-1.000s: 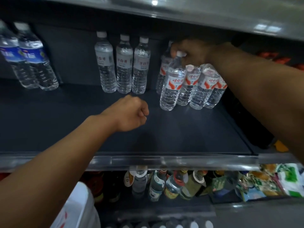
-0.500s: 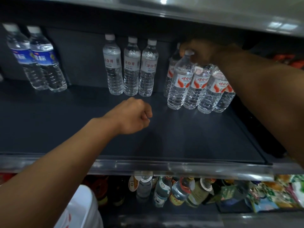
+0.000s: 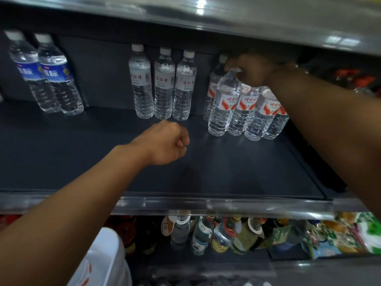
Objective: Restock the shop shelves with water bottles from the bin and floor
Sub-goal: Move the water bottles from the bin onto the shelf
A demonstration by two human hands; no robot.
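Dark grey metal is forming the wide shelf [image 3: 237, 170] that is carrying all the water, and a glossy shelf edge [image 3: 206, 17] is hanging just above the grip. The right hand [image 3: 250, 69] is reaching in from the right and its fingers are curling around the neck and cap of the front red-label bottle [image 3: 223, 104], which is standing upright on the shelf directly under that hand. Just right of the grip, three more red-label bottles [image 3: 261, 112] are standing in a tight row, touching each other, and one more is standing behind the held one. Left of the grip, three white-label bottles [image 3: 162, 85] are standing side by side against the back wall, and far left two blue-label bottles [image 3: 51, 75] are standing together. The left hand [image 3: 168, 142] is hovering over the bare shelf, lower and left of the grip, with its fingers curled into a fist and holding nothing. Below the grip, glass bottles [image 3: 216, 236] are filling the lower shelf.
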